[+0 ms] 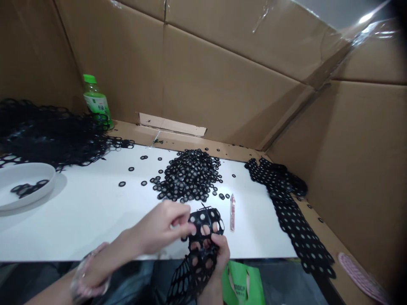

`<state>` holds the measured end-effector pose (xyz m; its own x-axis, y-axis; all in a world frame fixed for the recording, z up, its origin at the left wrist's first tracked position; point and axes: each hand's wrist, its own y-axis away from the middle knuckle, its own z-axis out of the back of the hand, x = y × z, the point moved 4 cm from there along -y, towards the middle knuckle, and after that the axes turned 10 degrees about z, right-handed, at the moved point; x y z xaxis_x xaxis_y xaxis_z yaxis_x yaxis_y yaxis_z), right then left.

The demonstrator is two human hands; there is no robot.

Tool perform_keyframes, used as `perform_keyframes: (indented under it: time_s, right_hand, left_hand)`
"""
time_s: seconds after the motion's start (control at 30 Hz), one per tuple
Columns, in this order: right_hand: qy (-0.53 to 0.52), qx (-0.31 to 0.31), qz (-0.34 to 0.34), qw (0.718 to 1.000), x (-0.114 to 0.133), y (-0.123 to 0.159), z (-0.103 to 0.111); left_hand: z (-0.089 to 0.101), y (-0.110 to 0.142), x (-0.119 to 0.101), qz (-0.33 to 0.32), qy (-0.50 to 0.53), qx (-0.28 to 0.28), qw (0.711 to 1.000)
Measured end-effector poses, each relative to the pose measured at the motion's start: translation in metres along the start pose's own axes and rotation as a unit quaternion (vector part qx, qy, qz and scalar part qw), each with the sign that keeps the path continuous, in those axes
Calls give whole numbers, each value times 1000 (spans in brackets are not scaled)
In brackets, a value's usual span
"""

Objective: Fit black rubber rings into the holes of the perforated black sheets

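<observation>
My right hand (219, 256) grips a black perforated rubber sheet (208, 218) at the table's front edge. Several holes in its upper part are filled with pale discs; lower ones are open, and the tail hangs down as netting. My left hand (170, 224) is closed, its thumb and curled fingers at the sheet's left edge; what lies in the pinch is hidden. A small black ring shows just below those fingers. Behind both hands lies a heap of small black rings (190, 178) with loose ones around it. A slim, pointed, reddish-wrapped object (232, 214) lies right of the sheet.
More perforated sheets (295, 224) stretch along the right side. On the left are a tangle of black netting (54, 137), a white bowl (41, 198) containing black pieces, and a green bottle (97, 103). Cardboard walls (229, 76) enclose the table; a green bag (243, 286) is below.
</observation>
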<state>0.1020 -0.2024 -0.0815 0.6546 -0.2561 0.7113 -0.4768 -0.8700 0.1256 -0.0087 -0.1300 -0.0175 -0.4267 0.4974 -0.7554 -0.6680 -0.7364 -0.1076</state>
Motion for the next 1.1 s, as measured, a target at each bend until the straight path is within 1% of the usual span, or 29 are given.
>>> perform_keyframes:
  time_s: [0.07,0.13,0.2,0.3,0.37,0.43,0.57,0.67,0.77,0.87,0.93,1.0,1.07,1.1]
  right_hand:
    - [-29,-24,-11,999,-2,1,1]
    - [-57,-31,-24,998,-5,-1,5]
    - [-73,-21,-33,997,-8,-3,13]
    - [-70,8,-42,997,-11,-7,25]
    - [-65,20,-52,996,-11,-8,27]
    - [-67,10,-52,996,-9,-8,24]
    - [-85,-43,-58,994,-7,-5,16]
    - [-91,-35,-68,993,-8,-7,16]
    - [-97,-33,-46,994,-8,-11,19]
    - [-111,-33,-40,992,-7,-12,14]
    - [-136,-16,-54,989,-7,-11,6]
    - [-159,-2,-58,986,-2,-11,3]
    - [-157,44,-16,987,10,-11,5]
    - [-137,88,28,986,20,-12,7]
  left_hand:
    - [-15,10,-8,5,1,45,999]
    - [-26,13,-7,26,17,65,997]
    - [-34,12,-1,49,48,82,994]
    - [-42,11,6,72,100,108,987]
    - [-46,13,8,85,115,113,983]
    - [-50,15,8,92,110,100,985]
    - [-57,17,4,91,112,70,987]
    - [-60,15,3,91,129,46,986]
    - [-61,14,1,81,141,15,987]
    - [-65,12,0,70,176,-11,982]
    - [-68,11,0,63,197,-32,978]
    - [-67,10,6,72,197,-56,976]
    - [-57,12,21,106,198,-97,970]
    - [-47,14,31,131,204,-127,962]
